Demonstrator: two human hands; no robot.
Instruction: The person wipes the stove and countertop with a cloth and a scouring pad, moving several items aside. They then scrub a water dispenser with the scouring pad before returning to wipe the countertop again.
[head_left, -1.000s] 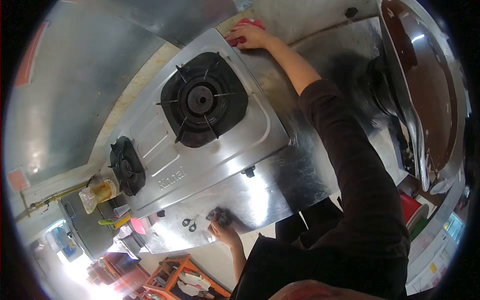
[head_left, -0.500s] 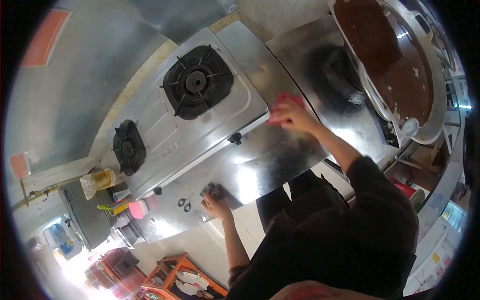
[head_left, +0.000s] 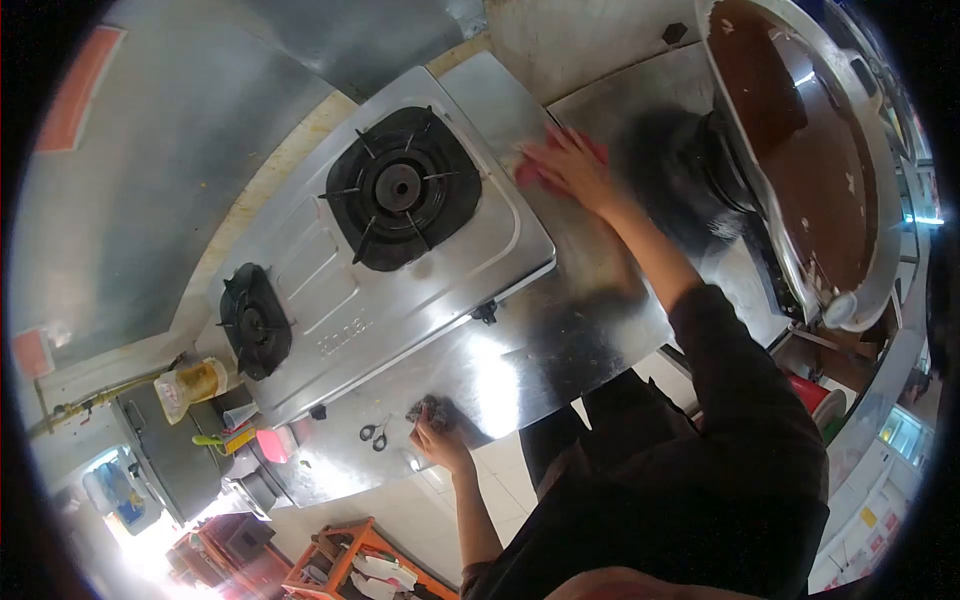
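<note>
My right hand point(head_left: 578, 172) presses a red cloth point(head_left: 540, 178) onto the steel counter point(head_left: 560, 325), just right of the gas stove point(head_left: 330, 270). Some of the cloth is hidden beneath the fingers, which are slightly blurred. By the counter's front edge, my left hand point(head_left: 438, 446) has its fingers closed on a dark scouring pad point(head_left: 430, 410) that looks like steel wool. A pair of scissors point(head_left: 374, 434) with black handles lies left of that hand.
A large pan of brown liquid point(head_left: 815, 170) stands at the right. Left of the stove are a pouch of yellow contents point(head_left: 200, 388), a pink-and-white block point(head_left: 272, 446) and a green-handled brush point(head_left: 208, 440). An orange shelf unit point(head_left: 335, 555) stands below on the floor.
My right hand has slid the red cloth away from me along the stove's right side, toward the back. The left hand stays by the front edge with the scouring pad. The view has shifted slightly.
</note>
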